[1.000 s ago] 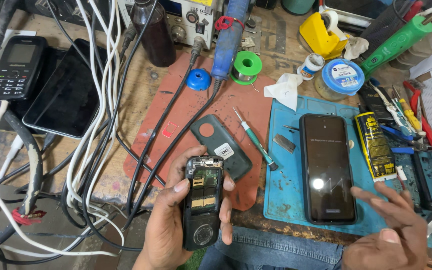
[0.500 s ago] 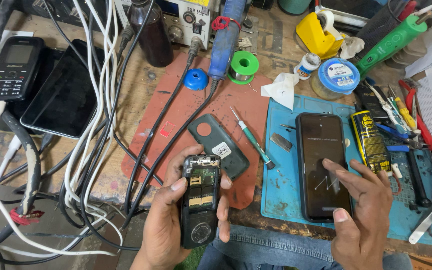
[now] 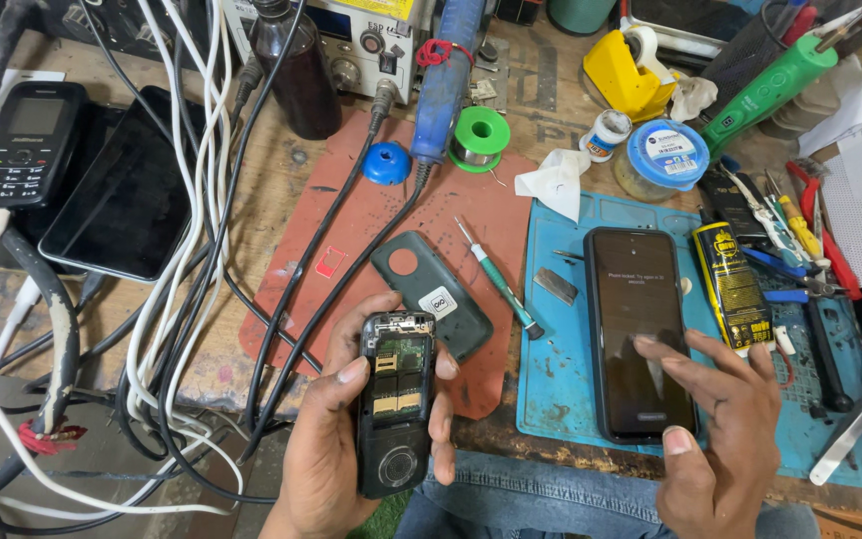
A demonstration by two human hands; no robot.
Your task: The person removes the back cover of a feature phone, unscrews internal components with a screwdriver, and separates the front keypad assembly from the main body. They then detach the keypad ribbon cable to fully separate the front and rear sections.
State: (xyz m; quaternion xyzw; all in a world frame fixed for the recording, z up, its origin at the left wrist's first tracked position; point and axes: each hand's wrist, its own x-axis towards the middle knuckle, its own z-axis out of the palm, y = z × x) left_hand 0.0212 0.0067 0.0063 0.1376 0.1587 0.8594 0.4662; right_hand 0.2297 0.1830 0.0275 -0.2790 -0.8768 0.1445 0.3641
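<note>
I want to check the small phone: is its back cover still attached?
No, the small phone shows bare contacts in the left hand; its back cover lies on the red mat.

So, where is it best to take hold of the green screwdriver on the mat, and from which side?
Grip the green screwdriver by its handle, at the thicker dark end toward the person. It lies flat and slanted across the edges of the red mat and blue mat, so come from above, fingers across the shaft.
</note>
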